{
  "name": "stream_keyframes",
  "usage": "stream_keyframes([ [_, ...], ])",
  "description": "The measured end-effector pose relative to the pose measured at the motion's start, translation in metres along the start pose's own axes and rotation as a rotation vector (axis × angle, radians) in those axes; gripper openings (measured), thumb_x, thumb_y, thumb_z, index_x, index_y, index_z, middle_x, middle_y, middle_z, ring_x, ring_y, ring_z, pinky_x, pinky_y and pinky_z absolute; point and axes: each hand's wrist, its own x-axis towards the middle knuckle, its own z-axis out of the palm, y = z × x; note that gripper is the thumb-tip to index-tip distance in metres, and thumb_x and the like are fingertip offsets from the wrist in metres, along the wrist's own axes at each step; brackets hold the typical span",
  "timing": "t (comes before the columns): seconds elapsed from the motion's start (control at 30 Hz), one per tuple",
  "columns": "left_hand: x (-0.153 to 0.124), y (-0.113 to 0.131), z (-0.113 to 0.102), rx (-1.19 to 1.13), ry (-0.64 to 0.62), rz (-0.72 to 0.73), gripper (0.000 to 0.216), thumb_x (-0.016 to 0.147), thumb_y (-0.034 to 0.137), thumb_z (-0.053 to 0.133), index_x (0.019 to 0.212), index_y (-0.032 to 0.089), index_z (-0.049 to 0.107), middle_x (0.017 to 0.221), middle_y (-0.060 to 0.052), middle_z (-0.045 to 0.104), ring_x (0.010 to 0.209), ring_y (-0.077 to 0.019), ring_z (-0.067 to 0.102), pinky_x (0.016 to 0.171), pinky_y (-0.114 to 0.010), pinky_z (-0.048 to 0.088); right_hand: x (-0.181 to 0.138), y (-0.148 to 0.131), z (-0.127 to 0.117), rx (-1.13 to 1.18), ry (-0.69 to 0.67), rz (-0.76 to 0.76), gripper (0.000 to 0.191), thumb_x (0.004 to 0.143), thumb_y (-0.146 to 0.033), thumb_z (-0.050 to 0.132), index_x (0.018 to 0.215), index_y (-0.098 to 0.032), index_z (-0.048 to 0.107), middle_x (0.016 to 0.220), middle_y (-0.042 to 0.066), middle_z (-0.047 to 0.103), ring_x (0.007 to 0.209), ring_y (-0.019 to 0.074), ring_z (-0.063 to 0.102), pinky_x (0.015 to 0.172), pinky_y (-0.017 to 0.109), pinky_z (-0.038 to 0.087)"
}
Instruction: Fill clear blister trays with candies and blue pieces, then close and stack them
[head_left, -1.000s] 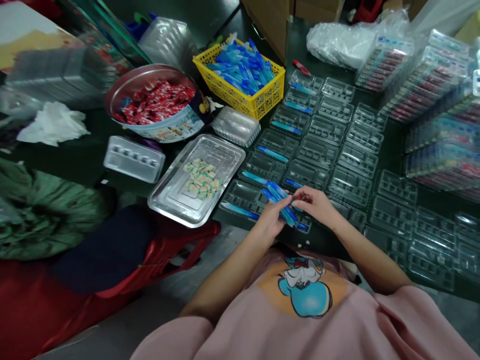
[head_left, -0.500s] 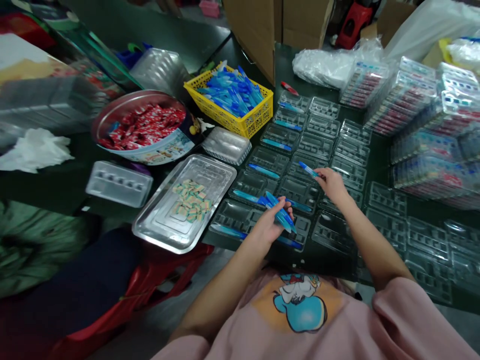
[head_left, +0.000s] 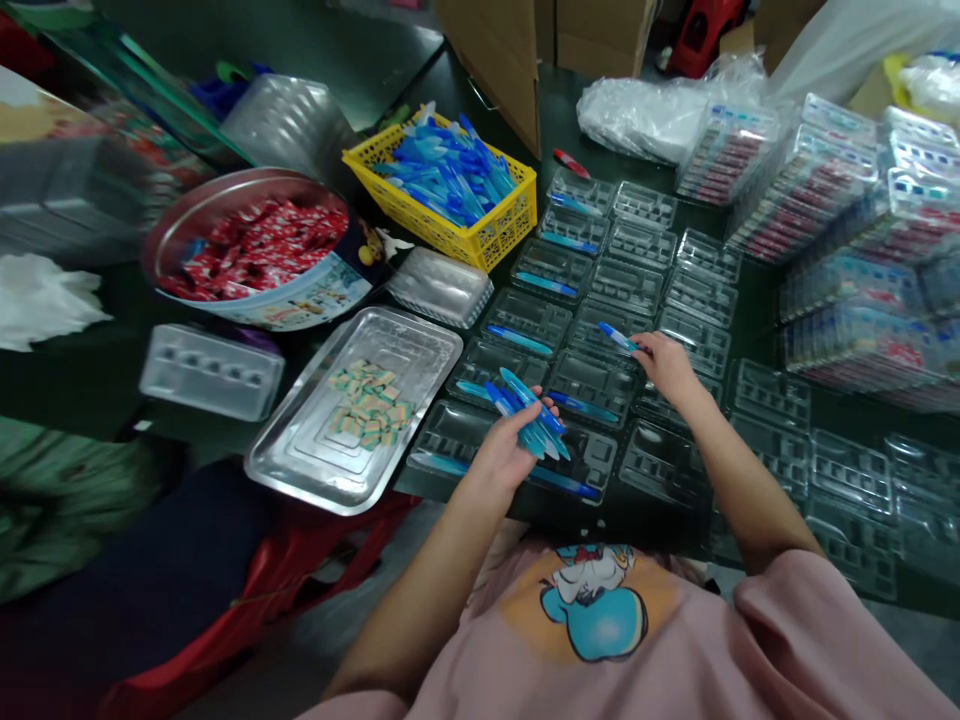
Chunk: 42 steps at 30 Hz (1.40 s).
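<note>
My left hand point(head_left: 514, 442) is closed round a bundle of blue pens point(head_left: 529, 412), held just above the near rows of clear plastic trays point(head_left: 679, 300). My right hand point(head_left: 664, 365) reaches further out and pinches a single blue pen point(head_left: 616, 337) over a tray in the middle rows. Several trays along the left column each hold one blue pen point(head_left: 517, 340). The trays lie in a grid on the dark table.
A yellow basket point(head_left: 491, 235) of blue pens stands behind the trays. Left of it are a round tin of red sweets point(head_left: 247, 250), a metal tray with small erasers point(head_left: 352, 410) and a clear lid point(head_left: 442, 285). Stacked filled packs point(head_left: 840, 220) rise at right; cardboard boxes point(head_left: 510, 50) behind.
My right hand left the bundle with one pen and moved out over the middle trays. My left hand kept the bundle and shifted slightly left. The view tilted.
</note>
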Motion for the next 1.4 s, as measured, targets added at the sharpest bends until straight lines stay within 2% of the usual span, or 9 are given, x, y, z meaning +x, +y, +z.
stream_keyframes([
  [0.3, 0.003, 0.000, 0.003, 0.030, 0.022, 0.053, 0.031, 0.080, 0.003, 0.065, 0.108, 0.016, 0.064, 0.078, -0.002, 0.070, 0.070, -0.0156, 0.070, 0.067, -0.029, 0.059, 0.029, 0.009, -0.004, -0.049, 0.059, 0.064, 0.025, 0.084, -0.012, 0.060, 0.106, -0.017, 0.070, 0.093, 0.009, 0.067, 0.085, 0.0235, 0.062, 0.080, 0.035, 0.048],
  [0.57, 0.013, 0.001, 0.009, 0.089, 0.036, 0.087, 0.032, 0.077, 0.007, 0.069, 0.107, 0.015, 0.066, 0.081, -0.003, 0.072, 0.056, -0.0144, 0.066, 0.055, -0.029, 0.057, 0.041, -0.003, 0.008, -0.155, -0.185, -0.068, 0.023, 0.087, -0.013, 0.062, 0.107, -0.020, 0.070, 0.099, 0.009, 0.069, 0.095, 0.0238, 0.061, 0.087, 0.035, 0.047],
  [0.8, 0.022, -0.006, 0.014, 0.068, 0.064, 0.120, 0.031, 0.070, 0.005, 0.075, 0.099, 0.015, 0.068, 0.074, 0.000, 0.069, 0.056, -0.0133, 0.064, 0.056, -0.028, 0.056, 0.029, -0.011, 0.015, -0.187, -0.190, -0.064, 0.020, 0.088, -0.015, 0.062, 0.105, -0.018, 0.072, 0.101, 0.012, 0.065, 0.098, 0.0249, 0.058, 0.086, 0.035, 0.047],
  [0.9, 0.026, -0.010, 0.018, 0.068, 0.059, 0.181, 0.031, 0.064, 0.005, 0.079, 0.091, 0.014, 0.068, 0.069, 0.003, 0.065, 0.057, -0.0120, 0.063, 0.057, -0.026, 0.055, 0.024, -0.022, 0.012, -0.006, -0.116, -0.069, 0.016, 0.089, -0.020, 0.061, 0.100, -0.018, 0.072, 0.096, 0.011, 0.065, 0.095, 0.0230, 0.059, 0.087, 0.035, 0.047],
  [0.97, 0.029, -0.014, 0.022, 0.080, 0.041, 0.221, 0.031, 0.060, 0.007, 0.082, 0.086, 0.014, 0.067, 0.068, 0.003, 0.065, 0.056, -0.0112, 0.062, 0.057, -0.025, 0.053, 0.017, -0.036, 0.010, 0.255, -0.118, -0.074, 0.016, 0.091, -0.027, 0.059, 0.098, -0.019, 0.071, 0.091, 0.007, 0.066, 0.087, 0.0196, 0.062, 0.082, 0.033, 0.049],
  [1.07, 0.036, -0.021, 0.030, 0.117, -0.013, 0.233, 0.030, 0.056, 0.011, 0.085, 0.079, 0.013, 0.066, 0.066, 0.001, 0.066, 0.055, -0.0109, 0.061, 0.055, -0.023, 0.051, 0.003, -0.060, 0.010, 0.704, -0.310, -0.035, 0.023, 0.086, -0.039, 0.065, 0.097, -0.019, 0.066, 0.085, 0.002, 0.068, 0.077, 0.0163, 0.064, 0.073, 0.030, 0.051],
  [1.17, 0.044, -0.026, 0.039, 0.119, -0.043, 0.220, 0.028, 0.057, 0.011, 0.085, 0.078, 0.013, 0.066, 0.067, 0.000, 0.067, 0.056, -0.0112, 0.061, 0.057, -0.023, 0.050, -0.006, -0.074, 0.011, 0.888, -0.398, 0.024, 0.028, 0.078, -0.038, 0.073, 0.096, -0.020, 0.062, 0.080, 0.000, 0.069, 0.071, 0.0154, 0.066, 0.069, 0.029, 0.053],
  [1.27, 0.052, -0.025, 0.048, 0.109, -0.052, 0.180, 0.025, 0.062, 0.009, 0.080, 0.083, 0.013, 0.068, 0.070, -0.001, 0.068, 0.059, -0.0117, 0.062, 0.060, -0.025, 0.050, 0.000, -0.066, 0.007, 0.783, -0.333, 0.010, 0.023, 0.081, -0.033, 0.068, 0.100, -0.021, 0.064, 0.080, -0.001, 0.070, 0.071, 0.0150, 0.066, 0.070, 0.029, 0.052],
  [1.4, 0.062, -0.014, 0.059, 0.093, -0.046, 0.065, 0.033, 0.071, 0.004, 0.066, 0.101, 0.017, 0.070, 0.068, 0.000, 0.064, 0.062, -0.0126, 0.063, 0.064, -0.026, 0.052, 0.038, -0.021, -0.012, 0.389, -0.124, 0.019, 0.021, 0.081, -0.022, 0.065, 0.102, -0.019, 0.068, 0.085, 0.002, 0.070, 0.077, 0.0166, 0.064, 0.076, 0.030, 0.051],
])
